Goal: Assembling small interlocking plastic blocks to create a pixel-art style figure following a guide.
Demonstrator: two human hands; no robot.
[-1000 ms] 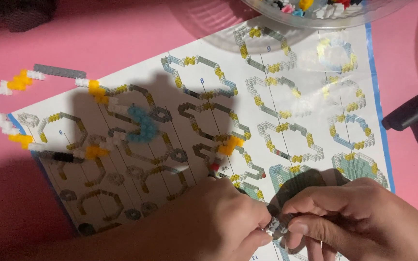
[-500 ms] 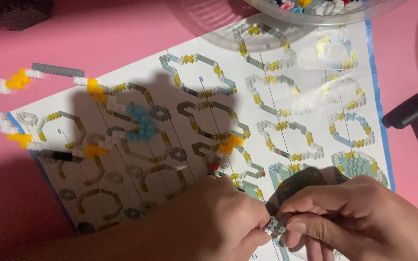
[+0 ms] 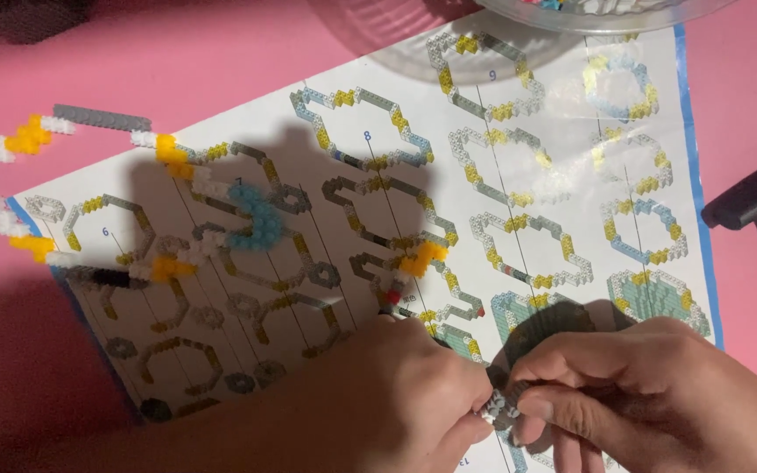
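My left hand [image 3: 396,398] and my right hand [image 3: 633,394] meet at the bottom of the head view, pinching a small grey-and-white brick piece [image 3: 498,405] between their fingertips. Both hands hover over a printed instruction sheet [image 3: 519,188] showing several ring-shaped brick steps. A partly built brick chain [image 3: 168,158] in white, grey, yellow and light blue lies across the sheet's left half and runs off onto the pink surface. A small yellow and white cluster with a red tip [image 3: 413,267] lies just above my left hand.
A clear round tray [image 3: 606,13] with loose bricks sits at the top edge. A dark tool-like object [image 3: 751,206] lies at the right. The pink tabletop [image 3: 177,61] surrounds the sheet.
Both hands stay pressed together on the small piece; the fingers shift only slightly. The sheet and chain have not moved.
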